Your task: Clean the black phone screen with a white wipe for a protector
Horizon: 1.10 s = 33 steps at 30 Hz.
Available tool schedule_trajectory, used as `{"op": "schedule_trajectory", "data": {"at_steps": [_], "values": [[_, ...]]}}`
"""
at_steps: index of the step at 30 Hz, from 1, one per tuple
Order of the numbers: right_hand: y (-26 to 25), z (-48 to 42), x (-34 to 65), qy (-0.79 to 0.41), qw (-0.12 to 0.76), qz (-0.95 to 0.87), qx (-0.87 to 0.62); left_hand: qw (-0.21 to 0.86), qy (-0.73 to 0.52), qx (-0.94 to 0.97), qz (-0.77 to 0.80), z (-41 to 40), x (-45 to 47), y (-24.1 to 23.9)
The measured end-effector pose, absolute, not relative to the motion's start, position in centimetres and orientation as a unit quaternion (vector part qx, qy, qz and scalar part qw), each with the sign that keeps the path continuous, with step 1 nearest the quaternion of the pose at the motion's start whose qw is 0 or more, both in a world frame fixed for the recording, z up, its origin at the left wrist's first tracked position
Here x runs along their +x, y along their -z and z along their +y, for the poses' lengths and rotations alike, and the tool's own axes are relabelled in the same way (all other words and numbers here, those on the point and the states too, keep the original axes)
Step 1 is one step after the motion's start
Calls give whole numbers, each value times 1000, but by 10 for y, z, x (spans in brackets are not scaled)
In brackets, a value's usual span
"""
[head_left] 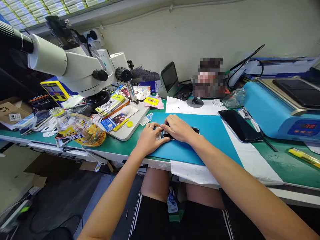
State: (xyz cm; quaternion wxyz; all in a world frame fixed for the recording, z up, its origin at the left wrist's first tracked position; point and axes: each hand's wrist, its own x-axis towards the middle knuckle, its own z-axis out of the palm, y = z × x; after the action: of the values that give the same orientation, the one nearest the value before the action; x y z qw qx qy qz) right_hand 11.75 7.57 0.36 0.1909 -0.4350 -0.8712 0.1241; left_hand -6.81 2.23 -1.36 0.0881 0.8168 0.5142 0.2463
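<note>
White microscope (75, 68) at left, plastic bottle (81, 128) near it; glass jar (237, 97) beside blue machine (268, 110) at right

Plain blue on the mat (212, 130), green on the tabletop (277, 161), white on the paper (255, 160), pale-edged black on the half-hidden phone (195, 130). Lighter blue on the boxy machine (270, 108), with red digits (310, 126); white and black on the microscope (83, 68), yellow on the slim tool (302, 156), black with white stripes (136, 210) on the shorts (155, 213).
</note>
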Motion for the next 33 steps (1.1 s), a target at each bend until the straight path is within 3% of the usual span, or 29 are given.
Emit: {"op": "schedule_trajectory", "data": {"at_steps": [7, 33], "values": [[-4, 74, 119, -130, 234, -859, -437, 92, -244, 818, 513, 24, -68, 15], [-6, 73, 119, -127, 207, -871, -427, 79, -247, 818, 514, 22, -67, 17]]}}
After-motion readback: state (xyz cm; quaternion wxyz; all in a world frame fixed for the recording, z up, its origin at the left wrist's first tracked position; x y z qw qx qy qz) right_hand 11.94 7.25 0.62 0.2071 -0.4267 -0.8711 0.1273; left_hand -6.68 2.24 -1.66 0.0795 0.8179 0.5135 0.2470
